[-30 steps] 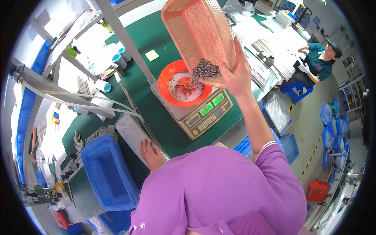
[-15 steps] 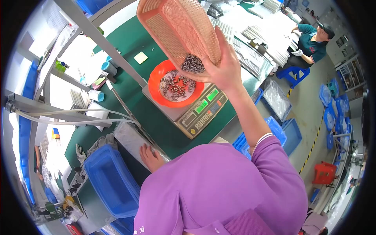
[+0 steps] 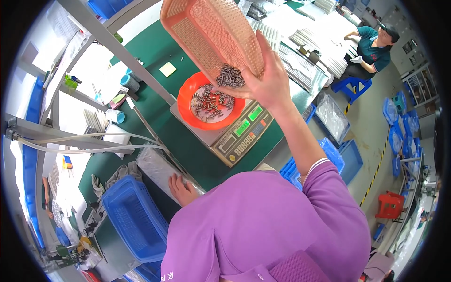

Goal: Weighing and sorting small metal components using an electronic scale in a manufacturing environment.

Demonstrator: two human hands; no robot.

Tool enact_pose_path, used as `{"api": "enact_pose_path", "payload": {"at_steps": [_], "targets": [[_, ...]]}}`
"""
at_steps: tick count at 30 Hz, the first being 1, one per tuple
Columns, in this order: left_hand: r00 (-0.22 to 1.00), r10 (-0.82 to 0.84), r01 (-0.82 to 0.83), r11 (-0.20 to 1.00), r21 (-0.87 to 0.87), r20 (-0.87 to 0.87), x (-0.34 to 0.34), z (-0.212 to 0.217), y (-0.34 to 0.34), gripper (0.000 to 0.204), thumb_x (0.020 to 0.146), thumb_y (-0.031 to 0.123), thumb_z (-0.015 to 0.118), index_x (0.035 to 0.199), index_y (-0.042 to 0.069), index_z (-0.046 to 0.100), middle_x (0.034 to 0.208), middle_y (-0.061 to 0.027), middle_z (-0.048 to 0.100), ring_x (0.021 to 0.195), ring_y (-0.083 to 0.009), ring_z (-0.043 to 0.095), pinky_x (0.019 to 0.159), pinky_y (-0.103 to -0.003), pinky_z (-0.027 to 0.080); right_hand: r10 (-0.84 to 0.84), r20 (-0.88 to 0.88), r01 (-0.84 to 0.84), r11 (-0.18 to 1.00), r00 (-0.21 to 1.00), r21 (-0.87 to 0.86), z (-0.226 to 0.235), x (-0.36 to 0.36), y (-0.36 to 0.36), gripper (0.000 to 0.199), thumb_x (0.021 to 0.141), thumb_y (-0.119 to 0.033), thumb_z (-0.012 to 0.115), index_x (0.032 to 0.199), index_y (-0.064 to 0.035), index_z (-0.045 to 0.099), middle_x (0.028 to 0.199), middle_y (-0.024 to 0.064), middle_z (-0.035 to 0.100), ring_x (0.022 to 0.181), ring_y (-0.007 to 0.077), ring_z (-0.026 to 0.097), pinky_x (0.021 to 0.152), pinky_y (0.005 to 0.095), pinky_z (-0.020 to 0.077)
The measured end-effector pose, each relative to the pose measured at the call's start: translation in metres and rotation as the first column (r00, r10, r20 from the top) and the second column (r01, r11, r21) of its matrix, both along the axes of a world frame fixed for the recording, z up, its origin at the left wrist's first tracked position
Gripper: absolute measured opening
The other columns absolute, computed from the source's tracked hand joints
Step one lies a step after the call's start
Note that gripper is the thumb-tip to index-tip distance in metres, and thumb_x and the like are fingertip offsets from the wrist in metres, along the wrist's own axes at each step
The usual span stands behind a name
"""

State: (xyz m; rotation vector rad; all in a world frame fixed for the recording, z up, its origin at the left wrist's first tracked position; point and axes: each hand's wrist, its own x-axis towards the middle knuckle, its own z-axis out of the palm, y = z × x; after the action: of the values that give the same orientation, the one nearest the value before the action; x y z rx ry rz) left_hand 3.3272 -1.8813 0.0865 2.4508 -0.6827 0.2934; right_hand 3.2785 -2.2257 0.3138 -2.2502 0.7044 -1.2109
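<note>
My right hand [image 3: 271, 84] grips the side of a pink-orange plastic basket [image 3: 206, 35], held tilted over a bowl. Small dark metal pins [image 3: 230, 76] are heaped at the basket's lowered corner. Below it, a wide orange-red bowl [image 3: 185, 101] holds many loose metal pins [image 3: 209, 104] on its pale bottom. The bowl stands on a digital scale [image 3: 235, 142] whose displays glow green. My left hand [image 3: 183, 189] rests with fingers apart on a clear plastic-wrapped bundle [image 3: 157, 169]; its palm is partly hidden by my purple shirt.
A blue basket [image 3: 134, 218] stands at the lower left. Metal shelf posts [image 3: 122, 54] and pale hoses [image 3: 89, 148] cross the left side. A yellow note [image 3: 167, 69] lies on the green table [image 3: 188, 157]. Across the table at right, a person [image 3: 373, 49] sits on a blue stool [image 3: 351, 89].
The tilted basket has shifted slightly left, and more metal pins show in the bowl. My left hand stays on the plastic-wrapped bundle.
</note>
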Motion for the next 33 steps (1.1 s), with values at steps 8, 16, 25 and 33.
{"api": "enact_pose_path", "payload": {"at_steps": [8,16,25,33], "targets": [[1.0,0.001,-0.001,1.0,0.006,-0.004,0.0,0.0013,0.0001,0.035,0.072,0.004,0.054,0.107,-0.002,0.051,0.122,-0.0194,0.047,0.121,-0.0368,0.036,0.101,-0.048,0.028,0.003,0.011,-0.003,1.0,1.0,0.008,-0.0003,0.0012,-0.0016,0.072,0.073,-0.024,0.063,0.137,-0.0164,0.031,0.105,0.0165,0.052,0.099,0.0322,0.054,0.084,0.0404,0.0443],[1.0,0.008,-0.008,1.0,0.007,0.004,-0.0002,0.0019,0.0,0.036,0.072,0.003,0.054,0.108,-0.002,0.051,0.122,-0.0186,0.047,0.121,-0.0364,0.036,0.101,-0.047,0.028,-0.014,-0.021,0.013,0.999,1.0,-0.049,0.0032,0.0016,0.0016,0.072,0.072,-0.023,0.063,0.136,-0.0166,0.031,0.104,0.0166,0.053,0.096,0.0317,0.056,0.08,0.0399,0.0463],[1.0,0.008,-0.008,1.0,0.003,0.012,-0.0003,0.0021,0.0002,0.037,0.072,0.003,0.055,0.108,-0.001,0.051,0.123,-0.0182,0.047,0.121,-0.0358,0.036,0.101,-0.047,0.028,-0.004,0.001,0.004,0.999,1.0,-0.041,0.0017,0.0038,0.0016,0.072,0.072,-0.022,0.064,0.136,-0.0156,0.032,0.102,0.0165,0.053,0.092,0.0312,0.057,0.077,0.0394,0.0475],[1.0,0.013,-0.013,1.0,0.0,0.004,-0.001,0.0026,-0.0002,0.036,0.072,0.003,0.054,0.108,0.0,0.051,0.122,-0.0178,0.048,0.121,-0.0359,0.037,0.101,-0.047,0.028,0.011,0.011,-0.01,0.996,1.0,-0.086,0.0032,0.0023,0.0016,0.071,0.072,-0.023,0.063,0.136,-0.0173,0.032,0.102,0.017,0.053,0.093,0.0322,0.056,0.079,0.0408,0.0462]]}}
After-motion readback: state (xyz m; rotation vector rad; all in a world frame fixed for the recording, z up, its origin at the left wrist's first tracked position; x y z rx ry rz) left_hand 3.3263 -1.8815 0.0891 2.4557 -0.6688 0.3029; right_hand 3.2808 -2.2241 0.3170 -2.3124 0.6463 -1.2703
